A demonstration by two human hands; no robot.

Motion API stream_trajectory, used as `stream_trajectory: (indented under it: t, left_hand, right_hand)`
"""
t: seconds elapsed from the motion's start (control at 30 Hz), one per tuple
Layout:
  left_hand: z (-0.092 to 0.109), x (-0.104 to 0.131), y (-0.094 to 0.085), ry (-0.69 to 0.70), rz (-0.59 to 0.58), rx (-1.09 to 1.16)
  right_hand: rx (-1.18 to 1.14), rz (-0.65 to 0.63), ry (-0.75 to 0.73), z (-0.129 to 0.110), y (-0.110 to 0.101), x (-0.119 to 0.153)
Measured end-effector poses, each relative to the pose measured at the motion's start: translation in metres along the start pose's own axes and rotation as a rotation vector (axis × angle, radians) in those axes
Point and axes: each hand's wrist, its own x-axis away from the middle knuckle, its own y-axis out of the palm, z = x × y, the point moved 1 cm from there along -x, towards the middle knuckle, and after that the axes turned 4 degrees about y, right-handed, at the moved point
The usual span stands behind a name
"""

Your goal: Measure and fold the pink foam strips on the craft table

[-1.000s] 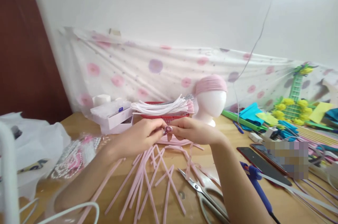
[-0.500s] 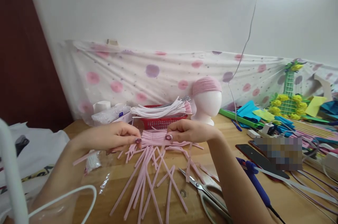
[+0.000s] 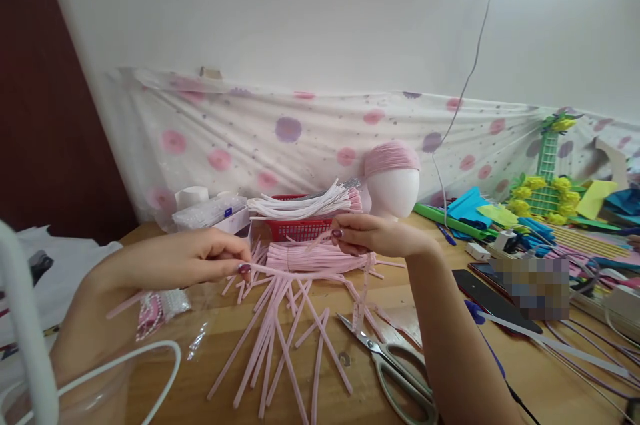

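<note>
The left hand [image 3: 185, 258] pinches one end of a thin pink fuzzy pipe-cleaner stem [image 3: 295, 271] between thumb and fingertips, and the right hand [image 3: 373, 235] pinches a stem end the same way; whether it is the same stem cannot be told. Both hands hover just in front of the red plastic mesh basket [image 3: 300, 228], which holds a sheaf of white stems [image 3: 300, 201]. Below the basket, loose pink stems [image 3: 280, 338] fan across the wooden table [image 3: 350, 398]. Right of that fan lie grey-handled steel scissors [image 3: 395, 368]. Right of the basket stands a white foam head wearing a pink band [image 3: 393, 178]. No writing can be read anywhere.
</note>
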Motion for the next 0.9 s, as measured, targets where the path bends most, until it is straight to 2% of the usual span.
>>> stream_trajectory:
  t: [0.03,0.17,0.27,0.33,0.4,0.47,0.53,0.7,0.83,0.9]
  left_hand:
    - [0.002,-0.002,0.002,-0.001,-0.030,0.004]
    - [0.024,-0.029,0.020,0.086,0.028,-0.004]
    - [0.035,-0.046,0.031,0.071,0.240,-0.077]
    - [0.036,-0.049,0.032,0.054,0.322,-0.074]
    - [0.032,-0.046,0.030,0.063,0.312,-0.048]
    - [0.024,-0.042,0.025,0.077,0.266,-0.045]
    - [0.016,-0.038,0.019,0.089,0.226,-0.049]
    - [-0.003,-0.027,0.002,0.110,0.160,0.029]
    - [-0.012,-0.011,-0.008,0.069,0.219,0.082]
    - [-0.016,-0.003,-0.012,0.056,0.351,0.118]
  right_hand:
    - [-0.019,0.045,-0.012,-0.002,0.003,-0.003]
    - [-0.088,0.220,-0.038,-0.017,0.026,-0.018]
    - [0.007,0.245,0.049,-0.028,0.045,-0.021]
    - [0.039,0.226,0.110,-0.032,0.053,-0.020]
    - [0.071,0.272,0.116,-0.034,0.055,-0.019]
    - [0.116,0.343,0.051,-0.034,0.054,-0.020]
    - [0.092,0.303,-0.035,-0.033,0.052,-0.020]
    - [-0.118,0.017,-0.148,-0.028,0.040,-0.016]
    - [-0.208,-0.095,-0.155,-0.020,0.024,-0.008]
    - [-0.238,-0.125,-0.139,-0.013,0.016,-0.005]
